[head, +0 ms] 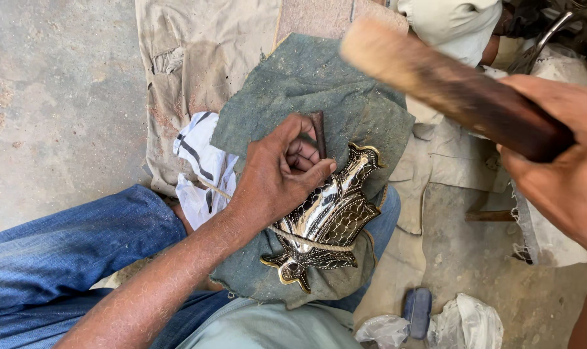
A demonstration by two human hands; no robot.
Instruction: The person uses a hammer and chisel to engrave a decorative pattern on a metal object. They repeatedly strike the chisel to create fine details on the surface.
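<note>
Bare grey concrete floor fills the left side of the frame and shows again at the lower right. Over it, from the top centre downward, lies a worn beige cloth, torn and stained. Blue jeans cover the person's legs across the lower left, with a second bit of denim peeking out at centre right.

Across the lap, in the middle of the frame, sits a dark grey-green felt pad. On its lower half rests an ornate metal piece, silver and black with gold edging and a scale-like pattern, tied to the pad by a thin cord. A white rag with dark stripes is tucked just left of the pad.

At the right edge, the right hand is wrapped fully around the dark end of a wooden mallet, which is raised and blurred, its pale end pointing to the upper centre. The left hand rests at the pad's centre, fingers curled closed around a small dark metal punch held upright, just above the metal piece's upper tip.

At the bottom right lie crumpled clear plastic and a small dark blue block.
</note>
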